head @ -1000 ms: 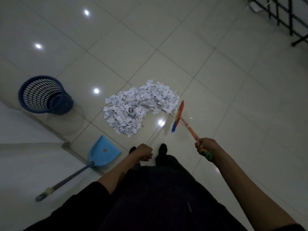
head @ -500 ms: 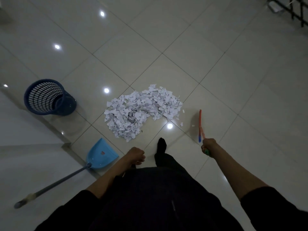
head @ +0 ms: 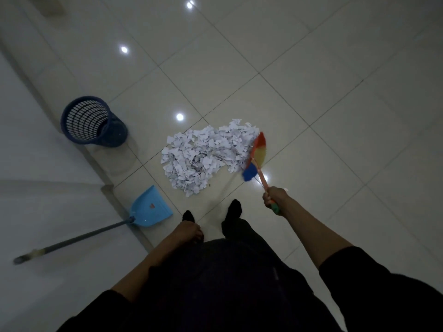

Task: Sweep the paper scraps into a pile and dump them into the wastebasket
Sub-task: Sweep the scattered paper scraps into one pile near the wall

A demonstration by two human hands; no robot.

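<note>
The right hand (head: 273,197) has its grip curled round the orange-handled, multicoloured bristle broom (head: 256,155), whose head touches the white paper-scrap pile (head: 203,156) at the pile's three o'clock edge. The pile lies at ten o'clock from that hand, stretched toward the dark blue mesh wastebasket (head: 92,122). The left hand (head: 189,232) hangs loosely curled and empty.

No legible txt; dustpan (head: 153,207) red mark unreadable.

White paper scraps (head: 206,154), a red, yellow and blue broom (head: 256,155), a dark blue lattice wastebasket (head: 92,122) and a light blue dustpan (head: 151,207) are showing on pale tiles (head: 311,68).
</note>
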